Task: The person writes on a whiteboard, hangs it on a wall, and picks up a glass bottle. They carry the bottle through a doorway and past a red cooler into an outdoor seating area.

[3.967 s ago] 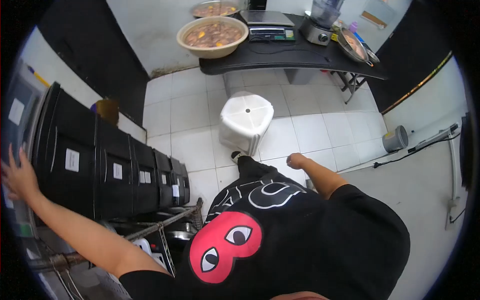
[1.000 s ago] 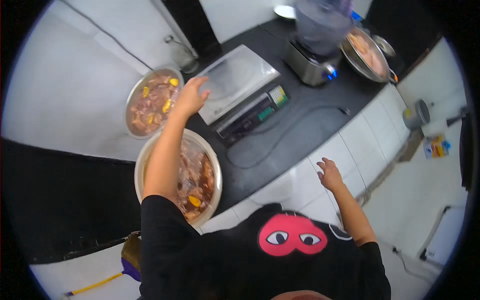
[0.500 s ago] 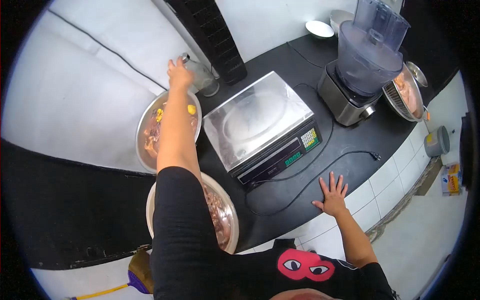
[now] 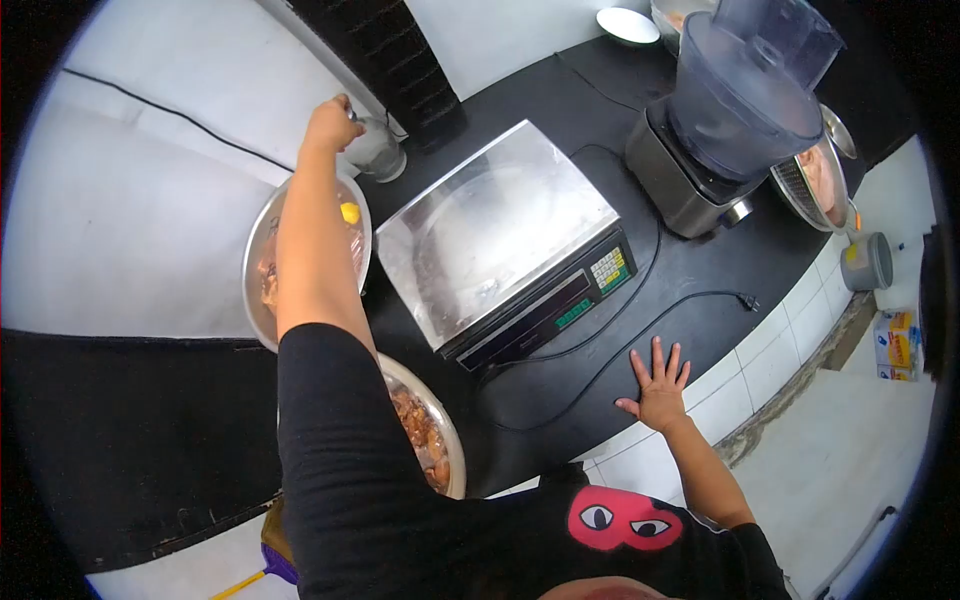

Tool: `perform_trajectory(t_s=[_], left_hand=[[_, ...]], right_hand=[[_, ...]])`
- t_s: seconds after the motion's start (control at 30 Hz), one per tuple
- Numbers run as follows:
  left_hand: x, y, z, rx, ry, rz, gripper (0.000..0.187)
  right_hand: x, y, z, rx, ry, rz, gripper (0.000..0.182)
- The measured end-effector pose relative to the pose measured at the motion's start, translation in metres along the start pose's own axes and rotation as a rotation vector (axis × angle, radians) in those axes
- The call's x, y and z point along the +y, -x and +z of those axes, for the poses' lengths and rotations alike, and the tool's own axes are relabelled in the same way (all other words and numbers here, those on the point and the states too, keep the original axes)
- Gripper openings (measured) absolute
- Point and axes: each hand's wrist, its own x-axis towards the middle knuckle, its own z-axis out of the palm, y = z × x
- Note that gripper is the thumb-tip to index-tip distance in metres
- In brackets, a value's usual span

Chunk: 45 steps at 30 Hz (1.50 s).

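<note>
My left hand (image 4: 333, 122) reaches to the far left and is closed around the top of a glass bottle (image 4: 378, 152) standing near the wall. Its cap is mostly hidden by my fingers. Under my left forearm is a metal bowl (image 4: 253, 290) with raw meat and something yellow in it. My right hand (image 4: 660, 395) lies flat on the black counter (image 4: 560, 455), fingers spread, close to a loose plug cable (image 4: 690, 298). Between my arms sits a digital scale (image 4: 500, 235) with a bare steel platform.
A food processor (image 4: 740, 130) stands at the back right, beside a strainer of raw meat (image 4: 818, 185). A large basin (image 4: 450, 440) of dark meat pieces is partly under my left sleeve. A white bowl (image 4: 628, 25) sits behind. A grey bucket (image 4: 866, 262) is beyond the counter's edge.
My left hand has gone from fingers at the bottle's cap to being closed around its top. The view has shifted a little. My right hand stays flat on the counter.
</note>
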Motion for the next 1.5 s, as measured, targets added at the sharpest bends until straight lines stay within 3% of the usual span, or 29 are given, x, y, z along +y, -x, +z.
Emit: perform_trajectory(t_s=[0.13,0.43,0.53,0.63,0.7,0.77,0.8,0.83,0.87,0.93,0.97,1.03,1.1,1.13,1.27,1.37,1.5], left_hand=[[-0.023,0.027,0.019,0.33,-0.176,0.441,0.036],[0.012,0.164,-0.046,0.543,-0.044,0.567,0.028],[0.032,0.231,-0.085,0.73,-0.002,0.632,0.023],[0.05,0.301,-0.115,0.706,0.189,0.527,0.018],[0.065,0.353,-0.127,0.729,0.141,0.673,0.015],[0.073,0.399,-0.123,0.722,0.026,0.802,0.012],[0.077,0.421,-0.118,0.706,-0.056,0.874,0.01],[0.09,0.452,-0.108,0.603,-0.047,0.931,0.007],[0.105,0.482,-0.095,0.543,-0.04,1.0,0.006],[0.133,0.536,-0.064,0.431,-0.035,1.149,0.011],[0.143,0.563,-0.052,0.257,-0.041,1.151,0.014],[0.172,0.604,-0.027,0.109,-0.097,1.308,0.017],[0.188,0.639,-0.005,0.06,-0.015,1.385,0.021],[0.195,0.651,0.004,0.062,0.007,1.444,0.023],[0.224,0.678,0.041,0.084,-0.004,1.812,0.029],[0.245,0.707,0.059,0.106,-0.02,2.039,0.03],[0.257,0.736,0.087,-0.072,0.089,2.252,0.026]], right_hand=[[0.002,0.002,0.006,0.038,0.001,-0.015,0.089],[0.006,0.008,0.015,0.106,-0.025,-0.044,0.089],[0.007,0.01,0.019,0.14,-0.032,-0.051,0.089],[0.012,0.015,0.019,0.138,-0.054,-0.064,0.086],[0.004,0.024,0.0,0.089,-0.065,-0.04,0.081],[0.016,-0.002,-0.006,-0.068,-0.402,-0.224,0.071],[-0.002,0.024,-0.038,0.12,-0.939,-0.377,0.063],[-0.02,0.049,-0.067,0.272,-1.069,-0.547,0.062],[-0.031,0.093,-0.11,0.508,-0.876,-0.795,0.063],[-0.04,0.151,-0.138,0.519,-0.923,-1.156,0.067],[-0.041,0.178,-0.142,0.479,-0.933,-1.265,0.064],[-0.039,0.216,-0.127,0.378,-0.866,-1.349,0.051],[-0.017,0.259,-0.112,0.255,-0.976,-1.297,0.051],[0.0,0.283,-0.108,0.285,-1.003,-1.194,0.042],[0.038,0.35,-0.066,0.474,-0.984,-0.908,0.036],[0.044,0.383,-0.028,0.775,-0.981,-0.684,0.036],[0.029,0.432,0.014,0.943,-0.982,-0.273,0.037]])
